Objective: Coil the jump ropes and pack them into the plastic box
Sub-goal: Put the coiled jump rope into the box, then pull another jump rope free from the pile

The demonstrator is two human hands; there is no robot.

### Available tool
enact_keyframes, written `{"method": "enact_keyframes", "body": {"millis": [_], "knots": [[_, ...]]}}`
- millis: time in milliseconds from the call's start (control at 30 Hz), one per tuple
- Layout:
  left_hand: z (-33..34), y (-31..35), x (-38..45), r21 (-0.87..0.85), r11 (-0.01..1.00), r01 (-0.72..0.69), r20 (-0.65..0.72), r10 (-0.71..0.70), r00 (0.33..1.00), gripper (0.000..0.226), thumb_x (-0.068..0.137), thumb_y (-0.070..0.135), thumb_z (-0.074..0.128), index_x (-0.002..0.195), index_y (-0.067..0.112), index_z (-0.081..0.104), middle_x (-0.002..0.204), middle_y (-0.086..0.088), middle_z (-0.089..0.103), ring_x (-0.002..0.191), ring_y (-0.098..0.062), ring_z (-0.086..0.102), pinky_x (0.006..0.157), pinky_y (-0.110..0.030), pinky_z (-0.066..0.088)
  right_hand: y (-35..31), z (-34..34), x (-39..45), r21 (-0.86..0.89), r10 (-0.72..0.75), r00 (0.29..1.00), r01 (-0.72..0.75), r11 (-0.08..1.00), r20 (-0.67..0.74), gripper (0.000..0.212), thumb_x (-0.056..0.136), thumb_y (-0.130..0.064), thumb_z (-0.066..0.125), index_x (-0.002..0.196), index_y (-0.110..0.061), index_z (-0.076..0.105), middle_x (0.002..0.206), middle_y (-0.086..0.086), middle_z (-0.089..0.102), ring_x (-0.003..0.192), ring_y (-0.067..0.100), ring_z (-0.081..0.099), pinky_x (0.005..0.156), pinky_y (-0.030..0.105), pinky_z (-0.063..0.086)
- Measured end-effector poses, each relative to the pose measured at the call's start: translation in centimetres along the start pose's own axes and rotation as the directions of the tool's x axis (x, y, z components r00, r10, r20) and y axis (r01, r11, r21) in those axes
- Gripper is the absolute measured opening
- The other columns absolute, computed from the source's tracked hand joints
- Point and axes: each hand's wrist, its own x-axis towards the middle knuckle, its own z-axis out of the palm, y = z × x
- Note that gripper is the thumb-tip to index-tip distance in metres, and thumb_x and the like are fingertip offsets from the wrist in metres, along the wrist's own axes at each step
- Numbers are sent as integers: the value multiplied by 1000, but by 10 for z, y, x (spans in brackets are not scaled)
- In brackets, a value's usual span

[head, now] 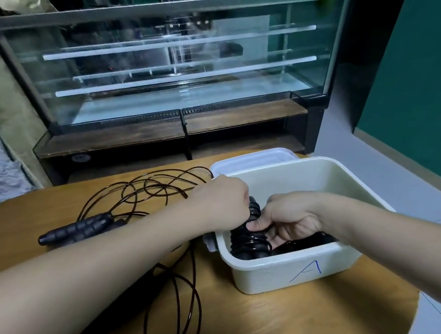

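Observation:
A white plastic box (308, 275) marked with a blue "A" stands on the round wooden table. Inside its near left corner sits a coiled black jump rope (250, 243), handles wrapped in cord. My left hand (221, 200) is closed on the top of this bundle. My right hand (287, 218) reaches into the box and pinches the same bundle from the right. A second black jump rope (139, 193) lies loose and uncoiled on the table to the left, its ribbed handles (77, 229) side by side beside my left forearm, and more cord loops near the front edge.
The box's white lid (253, 159) lies behind the box at the table's far edge. A glass display case (169, 78) stands on the floor beyond the table. Wooden table surface (292, 326) shows in front of the box. Grey floor lies to the right.

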Motion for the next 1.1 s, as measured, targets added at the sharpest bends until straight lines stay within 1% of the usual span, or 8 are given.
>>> {"method": "enact_keyframes", "body": {"millis": [100, 233, 367, 500, 633, 767, 933, 1100], "knots": [[4, -1, 3, 44, 999, -5, -32, 6, 999, 27, 95, 23, 46, 111, 32, 66, 107, 5, 58, 94, -21, 52, 73, -33, 37, 6, 0, 10, -14, 25, 999, -25, 1000, 20, 20, 95, 10, 53, 115, 9, 56, 111, 29, 63, 106, 44, 61, 102, 60, 46], [7, -2, 3, 98, 995, -20, -62, 26, 998, 27, 95, 26, 45, 111, 32, 66, 111, 7, 61, 100, -21, 55, 74, -33, 36, 8, 1, 15, -16, 54, 998, -53, 998, 46, 12, 96, 12, 49, 101, 7, 58, 89, 23, 67, 87, 36, 66, 86, 52, 54], [8, -4, 1, 96, 994, -43, -86, 52, 995, 27, 94, 24, 45, 108, 32, 66, 113, 10, 64, 107, -20, 57, 73, -33, 34, 6, 8, 16, -256, 28, 995, -52, 965, -98, 4, 91, 6, 64, 94, 4, 61, 80, 18, 69, 77, 31, 68, 90, 49, 57], [9, -12, -10, -13, 998, -68, -134, 66, 989, 28, 95, 23, 42, 105, 32, 67, 104, 10, 67, 100, -20, 59, 70, -33, 39, -3, 16, 8, -566, -58, 959, -115, 816, -278, 34, 77, -23, 85, 92, -2, 64, 83, 16, 77, 79, 28, 76, 90, 46, 58], [17, -24, -31, -174, 976, -127, -228, 85, 970, 26, 98, 22, 45, 104, 31, 70, 77, 16, 56, 69, -10, 55, 58, -29, 40, -11, 27, -8, -757, -215, 905, -155, 635, -366, 35, 71, -32, 89, 71, -11, 61, 66, 5, 73, 67, 22, 74, 77, 34, 61], [21, -44, -61, -283, 924, -257, -413, 124, 902, 27, 100, 16, 47, 110, 29, 69, 99, 20, 56, 82, -8, 58, 80, -23, 48, -15, 41, -23, -844, -305, 875, -187, 502, -375, 24, 77, -27, 83, 83, -9, 68, 74, 4, 69, 73, 22, 67, 69, 32, 55], [15, -82, -104, -247, 918, -310, -599, 107, 794, 28, 97, 7, 54, 109, 24, 72, 117, 16, 66, 113, 8, 51, 94, -2, 35, -25, 44, -55, -792, -472, 768, -73, 607, -433, 2, 84, -15, 68, 84, -14, 70, 69, 2, 73, 63, 15, 71, 64, 27, 58], [14, -130, -149, -298, 943, -151, -582, -54, 811, 27, 100, 15, 55, 111, 33, 70, 117, 25, 61, 94, 19, 53, 81, 0, 38, -46, 79, -97, -643, -652, 583, 268, 717, -484, 18, 94, -18, 64, 79, -10, 70, 65, 1, 74, 57, 14, 73, 60, 33, 62]]}}
